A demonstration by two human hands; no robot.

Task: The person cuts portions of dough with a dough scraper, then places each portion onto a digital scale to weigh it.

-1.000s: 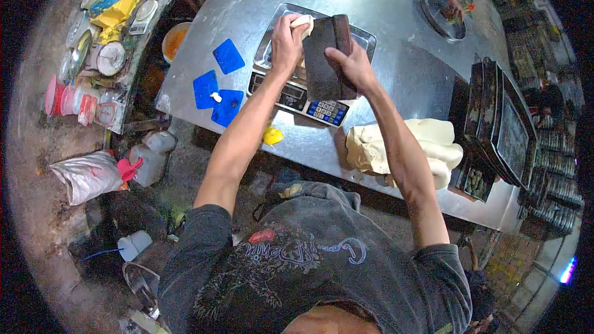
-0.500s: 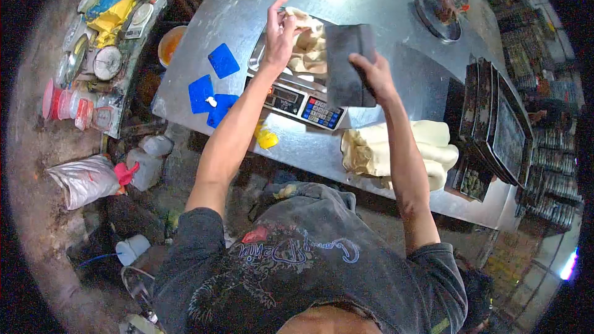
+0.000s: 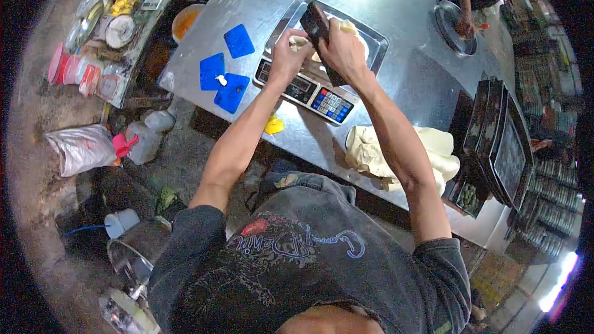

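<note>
My right hand [image 3: 345, 55] grips a dark flat rectangular plate [image 3: 317, 21], turned on edge over a metal tray [image 3: 380, 43]. Pale dough [image 3: 352, 28] lies in the tray, partly hidden behind that hand. Just left of the plate, my left hand [image 3: 289, 60] is closed on a small dough piece [image 3: 299, 42]. Under the tray's near side is a digital scale [image 3: 333, 105] with a keypad; its display is partly covered by my left wrist. A large pale dough mass [image 3: 365, 148] rests at the table's near edge, under my right forearm.
Several blue scrapers [image 3: 239, 41] lie left of the scale on the metal table [image 3: 204, 37]. A yellow piece [image 3: 274, 125] sits at the near edge. Dark baking trays [image 3: 489, 142] lean at the right. Across the table, another person's hand [image 3: 465, 25] touches a round pan [image 3: 447, 21].
My right hand has moved left, turning the plate from flat-facing to on edge. My left hand has come down to the tray's near left and closed on dough. The view has shifted.
</note>
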